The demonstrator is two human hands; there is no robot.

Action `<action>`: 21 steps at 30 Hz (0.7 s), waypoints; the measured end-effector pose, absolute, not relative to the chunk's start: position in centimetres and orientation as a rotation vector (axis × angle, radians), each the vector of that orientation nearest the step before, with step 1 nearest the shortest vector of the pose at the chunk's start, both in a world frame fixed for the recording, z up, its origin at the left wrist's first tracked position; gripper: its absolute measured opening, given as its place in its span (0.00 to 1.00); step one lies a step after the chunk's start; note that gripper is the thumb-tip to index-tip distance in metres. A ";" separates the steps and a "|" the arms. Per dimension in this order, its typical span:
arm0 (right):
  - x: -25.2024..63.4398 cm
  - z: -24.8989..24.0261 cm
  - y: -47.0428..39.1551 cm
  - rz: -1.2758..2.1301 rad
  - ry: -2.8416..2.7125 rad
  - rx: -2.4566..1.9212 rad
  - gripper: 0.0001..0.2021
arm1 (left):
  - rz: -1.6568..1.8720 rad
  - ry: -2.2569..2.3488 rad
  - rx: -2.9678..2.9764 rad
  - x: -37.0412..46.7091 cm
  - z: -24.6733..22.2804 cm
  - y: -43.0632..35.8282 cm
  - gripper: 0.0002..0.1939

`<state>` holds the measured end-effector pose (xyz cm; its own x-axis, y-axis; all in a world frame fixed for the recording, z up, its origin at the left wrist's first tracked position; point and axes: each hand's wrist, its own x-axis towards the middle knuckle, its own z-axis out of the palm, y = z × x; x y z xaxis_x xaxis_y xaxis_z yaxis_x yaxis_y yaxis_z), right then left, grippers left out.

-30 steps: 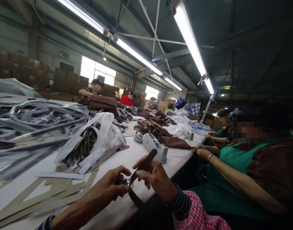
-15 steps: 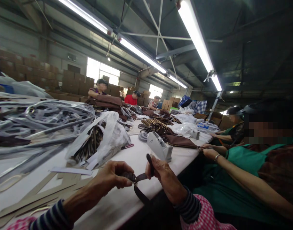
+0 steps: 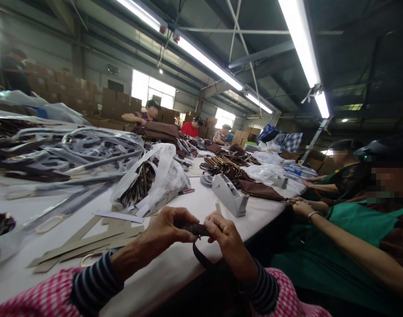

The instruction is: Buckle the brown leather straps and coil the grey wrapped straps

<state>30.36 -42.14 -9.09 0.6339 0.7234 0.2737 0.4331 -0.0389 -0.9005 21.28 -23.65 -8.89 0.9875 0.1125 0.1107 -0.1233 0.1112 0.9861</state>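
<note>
Our right hand (image 3: 228,235) has come in close to our left hand (image 3: 165,229); both pinch the strap (image 3: 199,229), seemingly steadying it.

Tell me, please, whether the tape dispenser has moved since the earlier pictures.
No, the tape dispenser does not appear to have moved: judged against the grey roll, it sits close beside it, on its right in the view, as before.

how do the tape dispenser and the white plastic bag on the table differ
The tape dispenser is rigid and holds its shape, while the plastic bag is soft and crumpled. The plastic bag looks larger than the tape dispenser. The plastic bag gapes open around a bundle of strips; the tape dispenser has no such bundle. Both are pale and rest on the table.
</note>
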 end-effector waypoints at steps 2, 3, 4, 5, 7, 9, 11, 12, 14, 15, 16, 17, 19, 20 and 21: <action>30.0 -9.4 -41.8 0.226 -0.992 -1.691 0.19 | 0.192 -0.010 1.458 21.4 -9.2 -23.7 0.16; 29.9 -9.4 -41.7 0.182 -1.010 -1.699 0.19 | 0.200 -0.010 1.461 21.5 -9.2 -23.8 0.16; 29.8 -9.5 -41.5 0.142 -1.031 -1.705 0.19 | 0.208 -0.011 1.461 21.4 -9.2 -23.8 0.16; 29.7 -9.4 -41.4 0.114 -1.055 -1.709 0.18 | 0.213 -0.014 1.459 21.3 -9.1 -23.8 0.15; 29.8 -9.3 -41.2 0.119 -1.105 -1.701 0.18 | 0.213 -0.035 1.455 21.1 -8.8 -23.8 0.14; 30.1 -9.1 -41.1 0.189 -1.139 -1.665 0.19 | 0.195 -0.084 1.454 20.9 -8.5 -23.8 0.13; 30.2 -8.8 -41.3 0.228 -1.159 -1.617 0.19 | 0.162 -0.142 1.471 20.7 -8.3 -23.8 0.11; 30.2 -8.6 -41.4 0.212 -1.170 -1.601 0.19 | 0.153 -0.159 1.486 20.7 -8.2 -23.9 0.11; 30.0 -8.4 -41.6 0.140 -1.197 -1.589 0.18 | 0.149 -0.155 1.520 20.6 -8.2 -24.2 0.12; 29.8 -8.3 -41.6 0.099 -1.207 -1.587 0.18 | 0.160 -0.139 1.532 20.6 -8.2 -24.4 0.12; 29.6 -8.4 -41.6 0.055 -1.210 -1.587 0.17 | 0.177 -0.120 1.546 20.6 -8.2 -24.7 0.12; 29.3 -8.5 -41.5 0.009 -1.205 -1.591 0.17 | 0.193 -0.100 1.561 20.6 -8.3 -24.9 0.12; 28.6 -8.9 -40.9 -0.105 -1.173 -1.615 0.15 | 0.234 -0.067 1.598 20.5 -8.5 -25.3 0.12; 28.3 -9.2 -40.5 -0.171 -1.151 -1.637 0.15 | 0.257 -0.057 1.614 20.5 -8.6 -25.3 0.12; 28.1 -9.4 -40.2 -0.234 -1.129 -1.664 0.14 | 0.272 -0.051 1.629 20.5 -8.8 -25.3 0.11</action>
